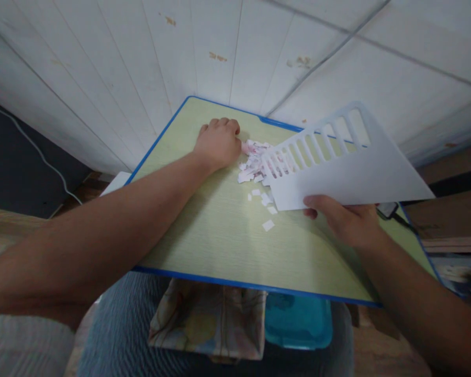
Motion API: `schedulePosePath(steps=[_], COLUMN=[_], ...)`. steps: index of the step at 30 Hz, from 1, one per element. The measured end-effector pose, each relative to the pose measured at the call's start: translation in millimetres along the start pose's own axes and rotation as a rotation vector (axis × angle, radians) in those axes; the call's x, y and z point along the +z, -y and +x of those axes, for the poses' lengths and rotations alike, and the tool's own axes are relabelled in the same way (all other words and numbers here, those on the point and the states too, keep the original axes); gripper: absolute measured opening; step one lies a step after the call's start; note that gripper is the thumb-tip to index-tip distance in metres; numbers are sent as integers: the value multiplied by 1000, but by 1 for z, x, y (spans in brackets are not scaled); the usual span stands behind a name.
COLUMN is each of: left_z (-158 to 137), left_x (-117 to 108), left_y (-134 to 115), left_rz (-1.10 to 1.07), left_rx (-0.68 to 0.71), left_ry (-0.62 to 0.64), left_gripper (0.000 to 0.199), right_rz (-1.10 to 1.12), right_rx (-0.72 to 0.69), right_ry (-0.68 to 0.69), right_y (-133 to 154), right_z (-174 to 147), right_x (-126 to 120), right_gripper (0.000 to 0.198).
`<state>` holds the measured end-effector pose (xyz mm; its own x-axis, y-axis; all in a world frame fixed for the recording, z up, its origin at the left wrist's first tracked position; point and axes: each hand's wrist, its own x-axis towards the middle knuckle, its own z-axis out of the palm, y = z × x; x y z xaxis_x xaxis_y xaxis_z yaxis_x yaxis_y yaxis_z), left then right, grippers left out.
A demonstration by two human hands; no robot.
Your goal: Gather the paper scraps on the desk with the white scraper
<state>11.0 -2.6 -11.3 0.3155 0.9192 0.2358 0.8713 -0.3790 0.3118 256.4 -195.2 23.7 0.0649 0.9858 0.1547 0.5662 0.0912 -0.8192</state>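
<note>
A white sheet (361, 175) with a row of cut-out slots that widen to the right is tilted over the table. My right hand (343, 217) grips its lower edge, thumb on the near face. Behind and left of the sheet lies a heap of small paper scraps (253, 163), white with pinkish print, partly covered by the sheet. Several loose scraps (268, 225) lie in front of the heap. Against the heap's left side rests my left hand (220, 141), back up and fingers curled under; whatever is beneath them is hidden.
The pale yellow table (220, 230) has a blue edge and stands by a white plank wall (121, 57). Below its near edge are a patterned fabric box (208, 327) and a teal plastic container (298, 322) on my lap. A dark cable device (388, 210) lies at the right.
</note>
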Motion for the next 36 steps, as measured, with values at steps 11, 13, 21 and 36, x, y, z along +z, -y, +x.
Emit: schedulePosePath(steps=[11, 13, 21, 36], left_z=[5, 5, 4, -1], left_x=[11, 11, 10, -2], left_y=[9, 8, 11, -1], left_rz=[-84, -78, -114, -39], left_rx=[6, 4, 28, -11], left_ry=[-52, -51, -61, 10], left_gripper=[45, 43, 48, 41], right_rz=[78, 65, 86, 221], right_rx=[101, 77, 32, 35], right_ry=[-69, -53, 15, 190], right_y=[3, 3, 2, 0], right_z=[5, 4, 4, 3], right_x=[-2, -2, -2, -5], right_gripper=[28, 28, 27, 24])
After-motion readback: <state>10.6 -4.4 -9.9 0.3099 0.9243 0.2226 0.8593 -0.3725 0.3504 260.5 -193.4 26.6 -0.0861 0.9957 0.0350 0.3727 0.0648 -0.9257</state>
